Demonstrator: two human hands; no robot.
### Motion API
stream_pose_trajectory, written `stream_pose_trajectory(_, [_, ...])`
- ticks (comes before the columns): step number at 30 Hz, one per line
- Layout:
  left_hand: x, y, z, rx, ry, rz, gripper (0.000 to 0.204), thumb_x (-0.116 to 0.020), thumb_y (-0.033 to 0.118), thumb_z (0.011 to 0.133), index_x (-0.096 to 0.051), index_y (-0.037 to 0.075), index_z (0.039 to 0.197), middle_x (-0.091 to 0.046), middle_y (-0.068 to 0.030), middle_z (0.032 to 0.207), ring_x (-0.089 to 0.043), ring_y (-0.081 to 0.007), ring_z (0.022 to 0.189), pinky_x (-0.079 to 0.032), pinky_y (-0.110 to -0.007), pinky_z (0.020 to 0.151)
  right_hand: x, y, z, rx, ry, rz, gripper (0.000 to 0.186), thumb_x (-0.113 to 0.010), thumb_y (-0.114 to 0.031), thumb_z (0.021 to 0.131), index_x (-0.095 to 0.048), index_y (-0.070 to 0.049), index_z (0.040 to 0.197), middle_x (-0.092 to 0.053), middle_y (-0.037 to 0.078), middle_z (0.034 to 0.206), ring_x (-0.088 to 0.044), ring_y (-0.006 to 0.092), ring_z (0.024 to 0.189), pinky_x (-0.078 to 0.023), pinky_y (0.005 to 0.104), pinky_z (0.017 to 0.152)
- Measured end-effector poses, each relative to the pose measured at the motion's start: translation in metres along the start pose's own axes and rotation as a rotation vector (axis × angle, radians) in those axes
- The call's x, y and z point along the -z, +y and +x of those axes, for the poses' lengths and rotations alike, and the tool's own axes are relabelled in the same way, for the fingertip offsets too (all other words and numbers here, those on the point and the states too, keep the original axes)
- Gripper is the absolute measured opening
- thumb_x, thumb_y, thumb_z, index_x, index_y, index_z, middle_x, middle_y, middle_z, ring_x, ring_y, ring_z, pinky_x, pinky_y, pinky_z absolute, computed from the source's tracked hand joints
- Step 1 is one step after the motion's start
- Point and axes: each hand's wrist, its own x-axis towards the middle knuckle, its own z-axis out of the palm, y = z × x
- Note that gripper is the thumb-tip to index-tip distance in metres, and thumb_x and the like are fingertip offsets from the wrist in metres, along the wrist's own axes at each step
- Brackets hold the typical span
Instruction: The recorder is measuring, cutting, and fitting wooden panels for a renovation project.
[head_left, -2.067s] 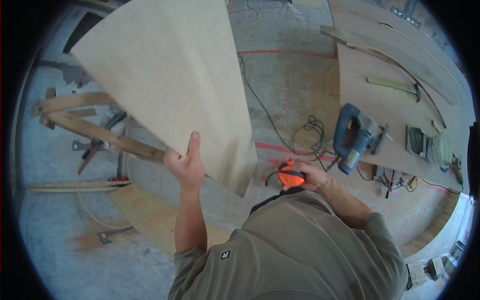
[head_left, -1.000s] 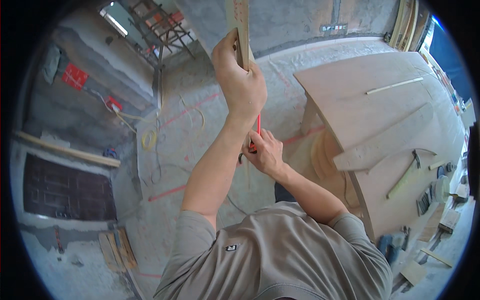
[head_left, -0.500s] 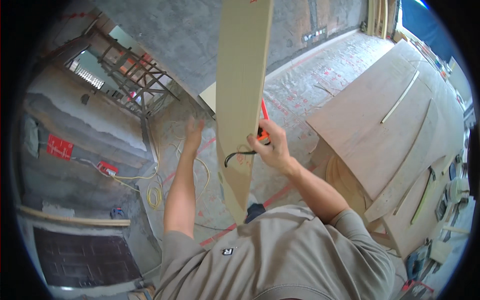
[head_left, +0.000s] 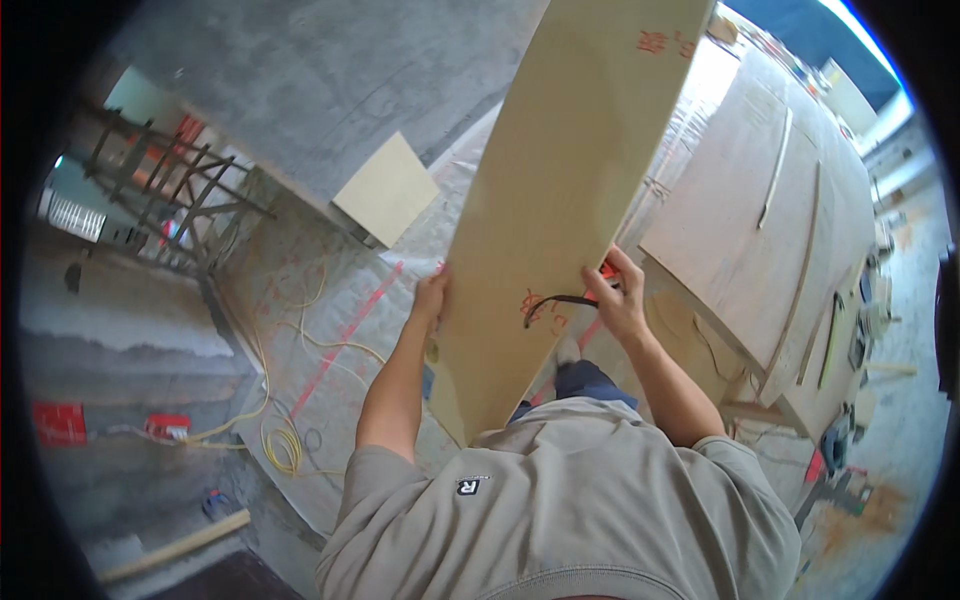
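A long pale wooden board (head_left: 560, 170) stands tilted in front of me, its lower end near my legs and its top running out past the upper edge. My left hand (head_left: 431, 298) is closed on the board's left edge, with its fingers partly hidden behind it. On the right edge, my right hand (head_left: 618, 294) is closed around the board. It also holds a small orange-and-black object (head_left: 607, 270), mostly covered by the fingers, so its kind cannot be made out. From this object a black strap (head_left: 560, 299) hangs across the board's face.
To the right, large wooden sheets (head_left: 745, 230) lie stacked with thin strips on top. A square pale panel (head_left: 388, 190) leans by the grey wall. Yellow cable (head_left: 284, 452) lies coiled on the floor at left, near a red power strip (head_left: 167, 427). Wooden scaffolding (head_left: 165, 170) stands far left.
My left hand, free and apart from the board before, now grips its left edge. The board has turned its broad face more toward me and leans further right. My view has shifted.
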Motion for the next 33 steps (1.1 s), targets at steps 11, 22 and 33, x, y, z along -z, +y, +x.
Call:
stream_pose_trajectory(11, [-0.131,0.235,0.036,-0.672,0.222,0.691,0.04,-0.073,0.039,0.087,-0.071,0.01,0.115,-0.074,-0.0115,0.1,-0.07,-0.0205,0.092,-0.051,-0.031,0.08,0.109,0.107,0.062,-0.433,0.462,0.047,0.016,-0.064,-0.014,0.09,-0.066,0.002,0.094,-0.059,-0.003,0.078,-0.05,0.0054,0.07,-0.04,0.0224,0.062])
stream_pose_trajectory(22, [-0.324,0.312,0.333,-0.632,-0.147,0.469,0.035,-0.07,0.029,0.091,-0.069,0.006,0.117,-0.073,-0.0084,0.093,-0.066,-0.0194,0.087,-0.05,-0.035,0.08,0.25,0.073,0.175,-0.283,0.797,-0.021,0.041,-0.071,-0.025,0.087,-0.065,0.003,0.116,-0.063,0.002,0.081,-0.055,0.0082,0.072,-0.045,0.0241,0.064])
stream_pose_trajectory(33, [-0.551,0.16,0.372,-0.041,-0.359,0.498,0.028,-0.061,0.018,0.093,-0.061,-0.006,0.109,-0.068,-0.0174,0.103,-0.066,-0.0246,0.089,-0.054,-0.039,0.077,0.199,0.103,-0.041,-0.644,1.509,-0.147,0.038,-0.067,-0.014,0.09,-0.061,0.003,0.123,-0.065,0.003,0.096,-0.06,0.0099,0.084,-0.048,0.0243,0.074])
